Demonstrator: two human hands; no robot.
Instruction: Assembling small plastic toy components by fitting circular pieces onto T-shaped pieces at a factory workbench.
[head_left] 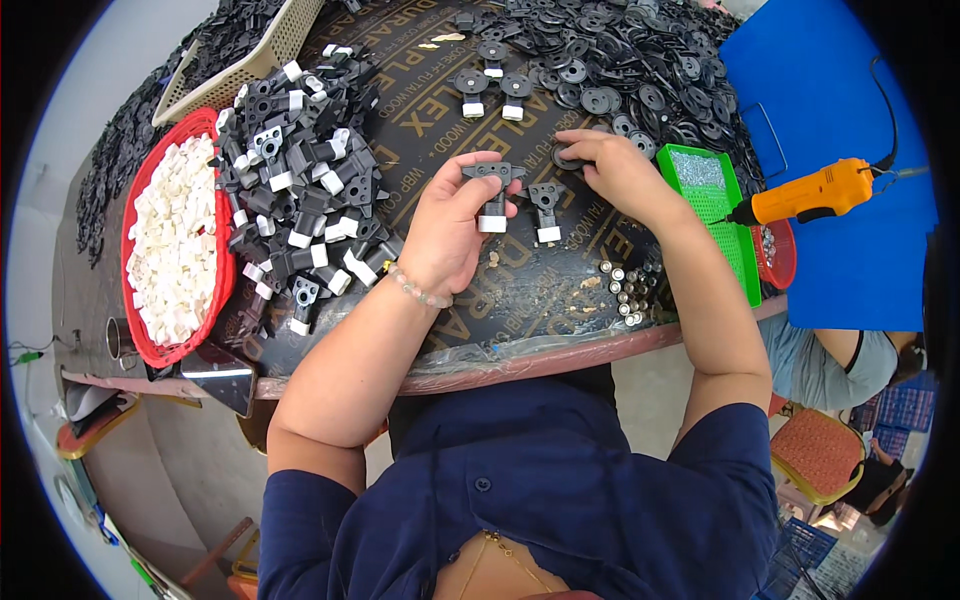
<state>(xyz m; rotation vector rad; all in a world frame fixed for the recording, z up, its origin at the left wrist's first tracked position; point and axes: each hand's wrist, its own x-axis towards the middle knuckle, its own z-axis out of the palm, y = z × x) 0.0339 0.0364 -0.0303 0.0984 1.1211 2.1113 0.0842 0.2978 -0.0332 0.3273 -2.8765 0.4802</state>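
Left hand (455, 215) pinches a black T-shaped bracket with a white end (495, 195), fingers curled round its stem, held just above the dark board (450, 120); right hand (615, 170) lies flat-fingered at 1 o'clock from the left, fingertips closed on a black disc (563, 157) at the edge of the disc heap (620, 70); a second bracket (546, 210) stands on the board between the hands.

Risk, as I judge it: the pinch sits low on the stem, so the bracket could twist or drop; the right wrist reaches over the small metal bushings (625, 290) at 5 o'clock and a drag of the forearm could scatter them.

Both forearms come up from 6 o'clock, elbows bent, left wrist with a bead bracelet (415, 290).

Outward: pile of finished brackets (300, 180) at 9 o'clock; red basket of white pieces (175, 240) beyond it; green tray (710, 185) and orange electric screwdriver (815, 192) at 3 o'clock.
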